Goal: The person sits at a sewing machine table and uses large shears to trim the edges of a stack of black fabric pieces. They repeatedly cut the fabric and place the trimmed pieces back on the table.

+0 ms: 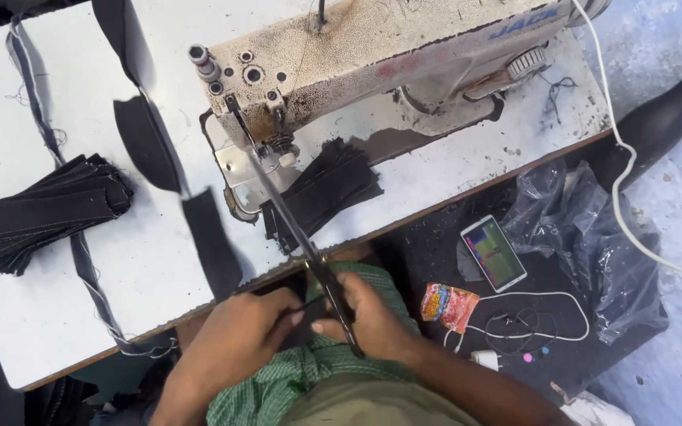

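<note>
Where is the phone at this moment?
In the head view, the phone lies screen-up on a dark surface right of the sewing table, beside a crumpled clear plastic bag and above a small colourful packet.

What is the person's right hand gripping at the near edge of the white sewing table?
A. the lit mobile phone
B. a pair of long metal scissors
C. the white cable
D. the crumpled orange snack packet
B: the right hand is closed around the dark handles of the long metal scissors, whose blades point up toward the worn cream sewing machine; the phone lies apart.
</note>
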